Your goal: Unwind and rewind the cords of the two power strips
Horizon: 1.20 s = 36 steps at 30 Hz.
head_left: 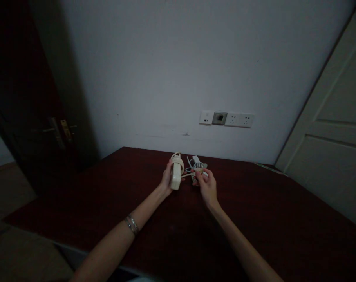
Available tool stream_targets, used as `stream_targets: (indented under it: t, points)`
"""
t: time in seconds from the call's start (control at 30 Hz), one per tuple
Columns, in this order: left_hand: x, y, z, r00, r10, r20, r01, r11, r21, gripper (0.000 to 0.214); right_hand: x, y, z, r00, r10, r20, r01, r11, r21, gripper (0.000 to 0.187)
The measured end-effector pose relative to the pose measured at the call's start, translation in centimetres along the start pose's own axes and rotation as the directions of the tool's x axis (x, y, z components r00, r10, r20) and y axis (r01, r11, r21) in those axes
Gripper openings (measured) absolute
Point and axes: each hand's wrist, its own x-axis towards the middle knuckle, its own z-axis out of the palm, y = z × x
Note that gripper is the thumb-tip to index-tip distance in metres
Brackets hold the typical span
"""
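Observation:
My left hand (166,178) is closed round a cream-white power strip (176,179), held tilted above the table. Its cord (178,159) is wound round the upper part, and a loose length runs across to the right. At that free end, my right hand (207,184) pinches the cord's plug (199,170) between thumb and fingers; the plug's prongs are too small and dark to make out. Just behind my right hand lies a white charger (196,159) with a thin, light cable looped about it, partly hidden by the fingers.
The dark red wooden table (107,196) reaches the wall. Low on the wall is a row of sockets (239,120). A pale panelled door (336,129) stands at right, a dark door with a handle (65,129) at left. A flat strip (270,169) lies by the table's back right edge.

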Motion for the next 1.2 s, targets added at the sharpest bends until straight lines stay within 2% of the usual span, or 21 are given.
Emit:
stream_targets:
  t: [0.07,0.1,0.17,0.23,0.33,0.4,0.47,0.57,0.7,0.9,1.0,1.2]
  points:
    - [0.0,-0.2,0.1,0.995,0.103,0.014,-0.103,0.994,0.03,0.052,-0.1,-0.3,-0.3,0.984,-0.148,0.097,0.165,0.964,-0.21,0.039]
    - [-0.1,-0.3,0.2,0.985,0.173,0.028,-0.174,0.983,0.05,0.049,-0.1,-0.4,-0.5,0.962,-0.223,0.156,0.262,0.912,-0.316,0.037]
    - [-0.3,-0.4,0.6,0.947,0.312,0.075,-0.318,0.942,0.105,0.045,0.1,-0.8,-1.1,0.89,-0.363,0.277,0.455,0.747,-0.485,0.035]
    - [-0.6,-0.3,0.8,0.907,0.4,0.128,-0.418,0.893,0.165,0.044,0.4,-1.2,-1.6,0.803,-0.463,0.376,0.594,0.566,-0.571,0.034]
    - [-0.9,0.0,1.1,0.877,0.45,0.17,-0.479,0.849,0.222,0.044,0.7,-1.8,-1.9,0.712,-0.489,0.504,0.691,0.361,-0.626,0.037]
    - [-0.9,0.1,1.1,0.874,0.453,0.174,-0.483,0.843,0.235,0.045,0.7,-2.1,-1.9,0.682,-0.47,0.56,0.714,0.264,-0.649,0.038]
    - [-0.9,0.1,1.1,0.875,0.455,0.164,-0.482,0.846,0.229,0.046,0.7,-2.4,-1.7,0.674,-0.45,0.586,0.715,0.199,-0.67,0.039]
    - [-0.8,-0.1,1.0,0.872,0.469,0.138,-0.489,0.848,0.204,0.049,0.5,-2.7,-1.6,0.694,-0.428,0.58,0.691,0.169,-0.703,0.04]
    - [-0.9,-0.3,1.1,0.872,0.476,0.116,-0.49,0.85,0.193,0.055,0.5,-3.0,-1.7,0.726,-0.395,0.562,0.666,0.199,-0.719,0.04]
    - [-1.5,0.1,1.5,0.869,0.482,0.111,-0.494,0.853,0.164,0.065,0.5,-3.2,-2.0,0.745,-0.354,0.566,0.655,0.227,-0.721,0.04]
    - [-1.8,0.5,1.7,0.873,0.475,0.108,-0.487,0.857,0.171,0.066,0.5,-3.4,-2.0,0.741,-0.345,0.576,0.66,0.212,-0.721,0.04]
    - [-1.8,1.4,1.6,0.859,0.475,0.19,-0.505,0.846,0.173,0.072,0.3,-3.9,-1.9,0.715,-0.349,0.606,0.683,0.16,-0.713,0.039]
